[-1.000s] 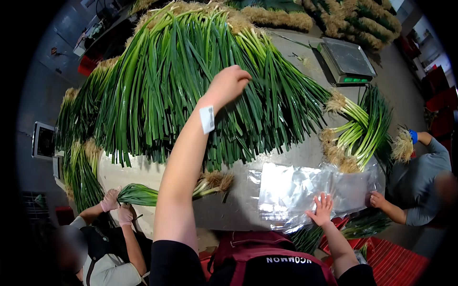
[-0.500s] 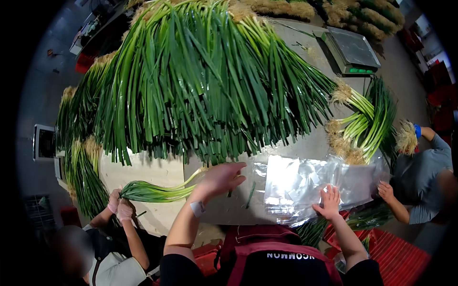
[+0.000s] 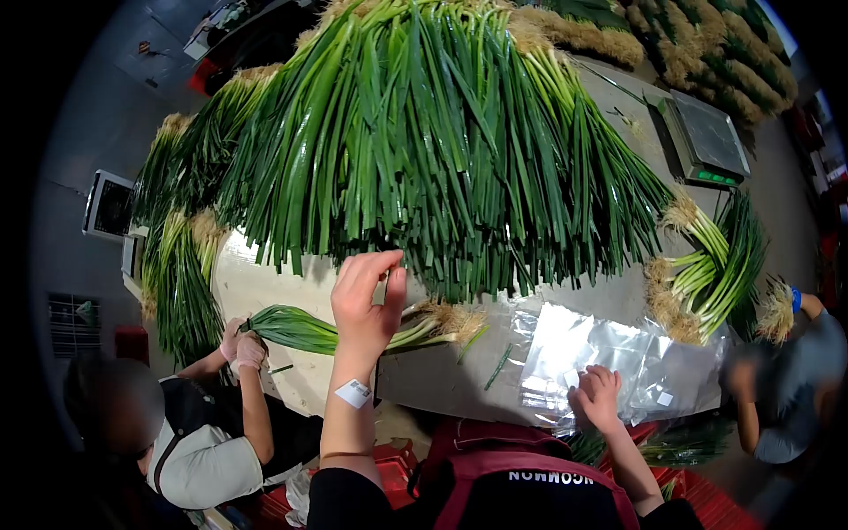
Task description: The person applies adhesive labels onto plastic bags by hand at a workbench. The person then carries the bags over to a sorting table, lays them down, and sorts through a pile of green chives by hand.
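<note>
My left hand is raised by the cut leaf tips of a large heap of green onions. Its fingers are bent, the thumb stands apart, and nothing shows between them. A white label is stuck on that wrist. Behind this forearm lies a small bunch of green onions, partly hidden. My right hand rests on a stack of clear plastic bags, its fingers loosely curled and the thumb apart. Small white squares show on the bags, one beside this hand.
At left, a co-worker's gloved hands hold the small bunch's leaf ends. Another person stands at right by roots. A scale stands at back right, near bundled green onions. Red crates sit below the table edge.
My left hand has moved up and left, uncovering the small bunch's roots. My right hand's fingers have gone from spread flat to curled. The person at right no longer touches the bags' edge.
</note>
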Available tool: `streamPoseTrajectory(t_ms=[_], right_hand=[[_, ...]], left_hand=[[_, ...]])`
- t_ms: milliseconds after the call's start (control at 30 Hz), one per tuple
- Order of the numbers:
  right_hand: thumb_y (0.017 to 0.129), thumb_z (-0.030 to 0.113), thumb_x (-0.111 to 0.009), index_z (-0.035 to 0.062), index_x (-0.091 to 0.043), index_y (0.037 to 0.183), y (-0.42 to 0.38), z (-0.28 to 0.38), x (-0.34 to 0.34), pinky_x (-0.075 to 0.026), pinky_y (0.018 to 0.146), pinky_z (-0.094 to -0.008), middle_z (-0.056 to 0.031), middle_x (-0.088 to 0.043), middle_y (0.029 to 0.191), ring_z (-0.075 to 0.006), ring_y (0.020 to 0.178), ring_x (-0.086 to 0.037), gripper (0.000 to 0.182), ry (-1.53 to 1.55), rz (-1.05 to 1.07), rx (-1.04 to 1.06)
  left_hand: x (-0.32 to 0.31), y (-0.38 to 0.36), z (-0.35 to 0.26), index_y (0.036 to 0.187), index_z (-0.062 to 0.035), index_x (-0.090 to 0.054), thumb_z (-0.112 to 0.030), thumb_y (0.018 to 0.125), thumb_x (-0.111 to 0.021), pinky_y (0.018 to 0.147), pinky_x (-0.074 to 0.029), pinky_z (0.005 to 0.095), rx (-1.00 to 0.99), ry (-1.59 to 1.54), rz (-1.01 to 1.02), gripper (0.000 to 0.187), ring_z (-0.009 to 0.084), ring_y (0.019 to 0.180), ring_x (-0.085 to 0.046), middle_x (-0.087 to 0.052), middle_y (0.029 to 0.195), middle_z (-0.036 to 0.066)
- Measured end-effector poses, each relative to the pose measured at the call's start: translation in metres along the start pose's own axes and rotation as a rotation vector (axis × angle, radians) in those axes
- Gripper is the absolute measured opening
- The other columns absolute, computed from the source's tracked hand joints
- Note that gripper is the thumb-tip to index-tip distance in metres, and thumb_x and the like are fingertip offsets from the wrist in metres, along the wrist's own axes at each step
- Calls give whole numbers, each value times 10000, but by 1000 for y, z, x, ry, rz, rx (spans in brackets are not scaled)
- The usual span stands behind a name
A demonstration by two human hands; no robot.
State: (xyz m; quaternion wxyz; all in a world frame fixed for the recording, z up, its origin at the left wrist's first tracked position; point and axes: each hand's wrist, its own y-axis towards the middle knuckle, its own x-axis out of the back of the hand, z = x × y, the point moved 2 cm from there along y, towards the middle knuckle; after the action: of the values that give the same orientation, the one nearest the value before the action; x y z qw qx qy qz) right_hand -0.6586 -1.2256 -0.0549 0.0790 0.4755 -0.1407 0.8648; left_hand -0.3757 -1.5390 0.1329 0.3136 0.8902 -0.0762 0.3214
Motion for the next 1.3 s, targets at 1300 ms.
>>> streamPoseTrajectory(t_ms=[1300], right_hand=[[881, 141, -428, -5, -452, 1091, -55, -53, -85, -434, 846, -378, -150, -522, 1013, -243, 927, -534, 257, -782, 60, 424]], left_hand=[[32, 34, -11, 1166, -101, -519, -184, 717, -649, 812, -448, 355, -94, 23, 825, 475, 295, 930, -555, -567, 1025, 122]])
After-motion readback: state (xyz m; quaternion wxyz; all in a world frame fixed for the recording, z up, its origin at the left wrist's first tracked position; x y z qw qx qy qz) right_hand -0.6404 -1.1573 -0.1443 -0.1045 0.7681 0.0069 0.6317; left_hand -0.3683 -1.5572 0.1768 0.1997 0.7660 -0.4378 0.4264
